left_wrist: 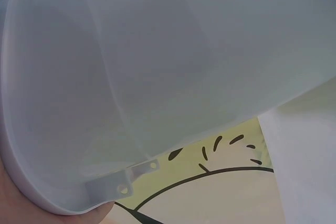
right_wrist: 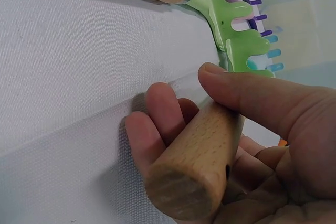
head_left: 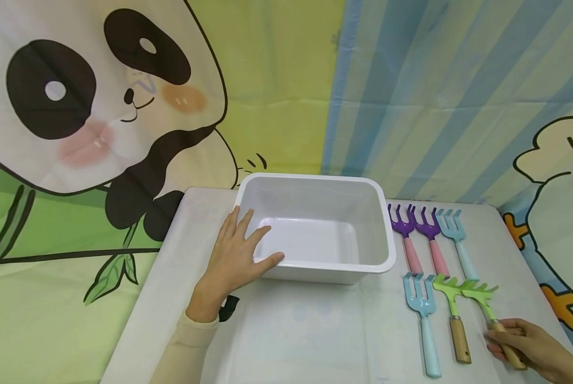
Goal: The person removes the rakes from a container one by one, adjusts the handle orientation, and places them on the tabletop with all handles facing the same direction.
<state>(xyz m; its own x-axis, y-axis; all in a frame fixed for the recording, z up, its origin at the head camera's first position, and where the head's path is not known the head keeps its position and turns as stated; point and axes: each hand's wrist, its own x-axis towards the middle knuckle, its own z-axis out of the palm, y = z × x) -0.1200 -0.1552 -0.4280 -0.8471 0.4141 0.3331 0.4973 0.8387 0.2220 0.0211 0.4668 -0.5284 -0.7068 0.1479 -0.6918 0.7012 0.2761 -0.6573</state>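
A white plastic tub [head_left: 317, 273] stands on the table. My left hand [head_left: 235, 250] rests over its near left corner, fingers spread across the rim and thumb along the front edge. The left wrist view shows the tub's outer wall [left_wrist: 173, 77] close up, with most of that hand out of sight. At the lower right, my right hand [head_left: 531, 341] grips the wooden handle [right_wrist: 197, 153] of a green hand rake [head_left: 480, 294], thumb on top and fingers around it. The rake's head overlaps that of a second green hand rake [head_left: 454, 314] to its left.
Right of the tub, two purple hand forks [head_left: 413, 256] [head_left: 437, 256] with pink handles lie beside a light blue fork [head_left: 463, 250]. Another light blue fork [head_left: 425, 325] lies nearer. A patterned panda cloth [head_left: 276, 80] hangs behind the white table [head_left: 296, 330].
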